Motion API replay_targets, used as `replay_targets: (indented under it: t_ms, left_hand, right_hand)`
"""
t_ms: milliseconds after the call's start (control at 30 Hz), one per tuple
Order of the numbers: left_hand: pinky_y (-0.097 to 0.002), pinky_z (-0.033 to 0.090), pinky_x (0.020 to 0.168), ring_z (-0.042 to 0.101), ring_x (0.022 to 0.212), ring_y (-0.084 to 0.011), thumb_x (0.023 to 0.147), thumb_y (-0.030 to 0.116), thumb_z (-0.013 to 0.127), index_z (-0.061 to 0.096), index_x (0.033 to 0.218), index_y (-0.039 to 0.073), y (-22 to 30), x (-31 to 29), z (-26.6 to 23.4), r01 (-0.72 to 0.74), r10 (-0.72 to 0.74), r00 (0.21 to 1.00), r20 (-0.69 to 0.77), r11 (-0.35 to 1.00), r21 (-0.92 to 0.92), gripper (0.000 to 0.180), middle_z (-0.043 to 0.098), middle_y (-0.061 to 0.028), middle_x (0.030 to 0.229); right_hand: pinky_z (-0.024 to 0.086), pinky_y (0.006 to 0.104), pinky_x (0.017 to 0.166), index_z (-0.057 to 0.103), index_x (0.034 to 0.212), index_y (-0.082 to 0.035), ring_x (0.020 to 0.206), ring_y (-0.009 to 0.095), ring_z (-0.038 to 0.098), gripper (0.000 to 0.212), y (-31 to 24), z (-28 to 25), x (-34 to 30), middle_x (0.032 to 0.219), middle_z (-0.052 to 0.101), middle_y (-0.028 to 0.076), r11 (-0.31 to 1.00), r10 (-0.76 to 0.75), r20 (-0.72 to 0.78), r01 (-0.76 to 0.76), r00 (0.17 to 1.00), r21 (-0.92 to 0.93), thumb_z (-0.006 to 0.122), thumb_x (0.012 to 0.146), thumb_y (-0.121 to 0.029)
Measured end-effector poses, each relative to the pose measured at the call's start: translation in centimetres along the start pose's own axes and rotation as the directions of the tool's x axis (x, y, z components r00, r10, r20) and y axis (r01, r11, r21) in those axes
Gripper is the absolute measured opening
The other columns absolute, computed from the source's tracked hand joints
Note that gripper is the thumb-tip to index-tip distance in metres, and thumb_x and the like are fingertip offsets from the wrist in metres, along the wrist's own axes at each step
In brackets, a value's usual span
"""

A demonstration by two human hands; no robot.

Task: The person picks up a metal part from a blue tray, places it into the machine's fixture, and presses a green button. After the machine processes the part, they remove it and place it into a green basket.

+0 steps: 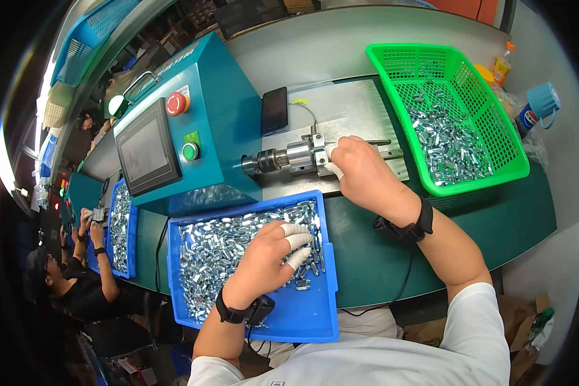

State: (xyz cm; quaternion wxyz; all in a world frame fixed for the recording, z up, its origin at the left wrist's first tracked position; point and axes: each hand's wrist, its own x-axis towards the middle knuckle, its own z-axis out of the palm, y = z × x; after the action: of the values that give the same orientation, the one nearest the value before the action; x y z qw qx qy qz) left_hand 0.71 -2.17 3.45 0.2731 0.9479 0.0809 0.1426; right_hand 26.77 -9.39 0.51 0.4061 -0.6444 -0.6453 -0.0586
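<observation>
My left hand (267, 257), with pale covers on its fingertips, is curled over the blue tray (331, 283). Its fingers bend in toward the thumb at the small shiny metal parts (222, 251); whatever lies between the tips is hidden. Farther right, my right hand (360, 164) is closed at the metal clamping fixture (315, 154), its covered fingertips against the fixture's right side. What it grips there cannot be made out. Left of the fixture, a dark spindle (267, 161) comes out of the teal machine (222, 116).
A green basket (424, 183) of similar metal parts stands at right, near a light-blue cup (543, 100) and a bottle (503, 61). A black phone (275, 109) lies behind the spindle. The machine carries a screen (148, 148) and red button (177, 103). A co-worker (77, 283) sits at far left.
</observation>
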Motion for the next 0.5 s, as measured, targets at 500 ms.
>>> replay_targets:
  t_ms: [500]
  left_hand:
    - [-0.0443,0.056,0.094,0.067,0.107,-0.0337,0.083,0.008,0.083,0.078,0.115,0.006,-0.17,0.04,-0.40,-0.030,0.027,0.998,0.061,0.999,0.046,0.032,0.074,-0.0095,0.112]
  right_hand:
    - [0.050,0.0545,0.077,0.061,0.082,0.003,0.089,0.044,0.060,0.021,-0.06,0.55,0.06,0.086,0.061,0.020,1.000,0.014,-0.004,-0.014,1.000,-0.025,0.059,0.066,0.016]
